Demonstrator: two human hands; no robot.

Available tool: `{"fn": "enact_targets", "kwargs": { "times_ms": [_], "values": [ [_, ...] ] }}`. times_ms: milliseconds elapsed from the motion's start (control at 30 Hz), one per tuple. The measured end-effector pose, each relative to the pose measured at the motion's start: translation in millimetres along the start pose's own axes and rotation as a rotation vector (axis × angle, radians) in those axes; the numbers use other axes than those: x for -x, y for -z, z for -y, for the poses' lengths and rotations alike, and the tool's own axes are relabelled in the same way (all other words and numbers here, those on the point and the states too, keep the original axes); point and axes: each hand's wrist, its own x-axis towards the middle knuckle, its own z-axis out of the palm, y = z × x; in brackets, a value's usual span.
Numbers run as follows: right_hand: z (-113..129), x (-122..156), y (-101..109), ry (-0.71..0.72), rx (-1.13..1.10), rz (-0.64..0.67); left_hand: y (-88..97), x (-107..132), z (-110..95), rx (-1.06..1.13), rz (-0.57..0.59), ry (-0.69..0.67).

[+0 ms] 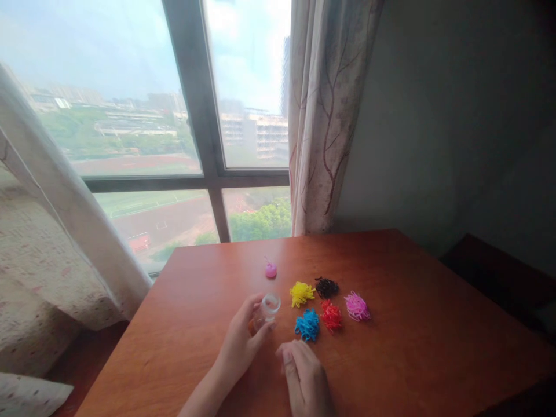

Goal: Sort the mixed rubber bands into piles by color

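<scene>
My left hand (pixel 243 333) is wrapped round a small clear jar (pixel 270 306), its open mouth tipped toward me and a little to the right. Just right of it, my right hand (pixel 304 373) is closed, fingers curled together above the table. Whatever may be between those fingertips is hidden. Closest to that hand lies a pile of blue rubber bands (pixel 307 325). Beyond it are piles of yellow bands (pixel 301 294), red bands (pixel 331 315), black bands (pixel 326 287) and pink bands (pixel 357 306). A round pink lid (pixel 270 270) with a thin loop sits behind the jar.
Everything lies on a reddish-brown wooden table (pixel 195 301). Its far edge meets a window (pixel 208 116) with grey frames. Patterned curtains (pixel 324 116) hang at both sides, and a dark grey wall (pixel 417 127) rises on the right.
</scene>
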Motion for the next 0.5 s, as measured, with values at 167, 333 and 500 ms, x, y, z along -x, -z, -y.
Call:
{"fn": "enact_targets", "kwargs": {
  "times_ms": [167,333,500],
  "values": [
    [-24,14,3,0.105,0.224,-0.068,5.5,-2,1,0.024,-0.048,0.009],
    [-53,12,20,0.186,0.521,-0.139,5.2,-4,4,0.079,-0.039,0.006],
    [-47,-12,16,0.139,0.629,-0.117,6.7,-5,8,0.071,-0.030,-0.011]
  ]
}}
